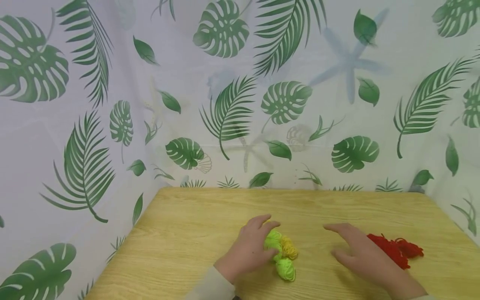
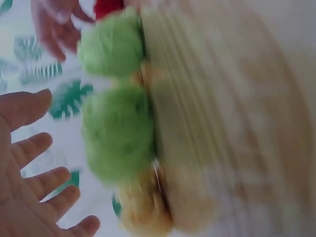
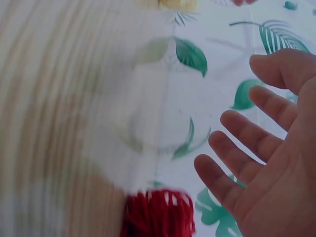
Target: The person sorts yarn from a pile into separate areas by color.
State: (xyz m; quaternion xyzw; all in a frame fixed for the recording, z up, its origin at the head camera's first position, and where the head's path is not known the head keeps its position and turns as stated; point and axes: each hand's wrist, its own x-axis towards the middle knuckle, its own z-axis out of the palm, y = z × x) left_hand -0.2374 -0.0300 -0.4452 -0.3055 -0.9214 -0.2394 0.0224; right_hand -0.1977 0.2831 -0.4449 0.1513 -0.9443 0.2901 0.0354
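No readable lettering, no labels, no brands, no numbers (in any view)

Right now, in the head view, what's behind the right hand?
Red yarn shows past the right hand, on the table. The hand hides the yarn's left edge and whatever else lies directly behind.

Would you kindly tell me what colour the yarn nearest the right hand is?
The yarn is red, showing best in the head view.
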